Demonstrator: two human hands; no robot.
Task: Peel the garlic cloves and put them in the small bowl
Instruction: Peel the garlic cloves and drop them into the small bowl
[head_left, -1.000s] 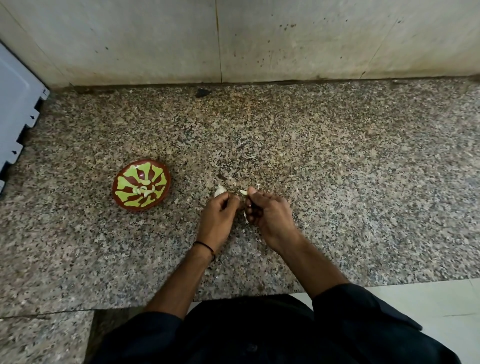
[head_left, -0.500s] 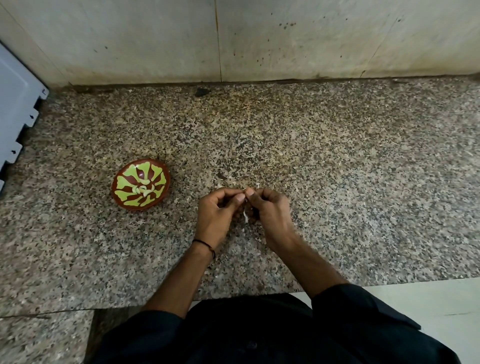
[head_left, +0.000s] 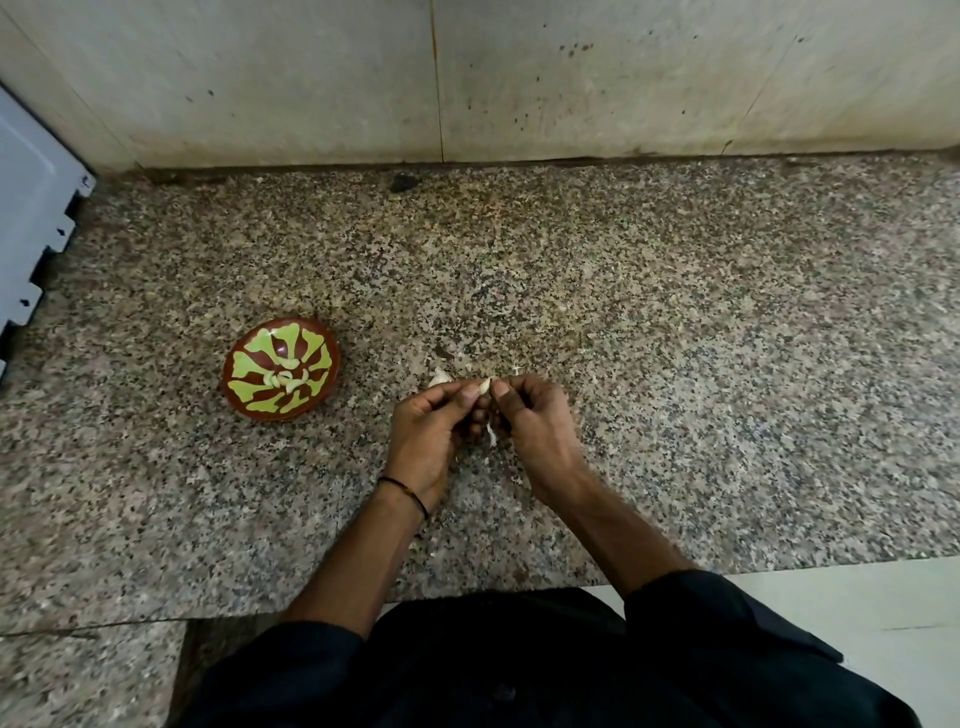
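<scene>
Left hand (head_left: 423, 434) and right hand (head_left: 535, 421) meet over the counter (head_left: 675, 364), both pinching one clove (head_left: 484, 385) between thumb and fingertips. A skin strip (head_left: 491, 434) hangs below it. The bowl (head_left: 248, 370) sits apart, left of the hands, holding peeled cloves (head_left: 288, 379). A second clove (head_left: 439, 378) lies just beyond the left hand.

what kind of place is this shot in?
Probably a kitchen: granite counter against a stained wall, small bowl holding peeled cloves, left hand and right hand pinching a garlic clove.
</scene>
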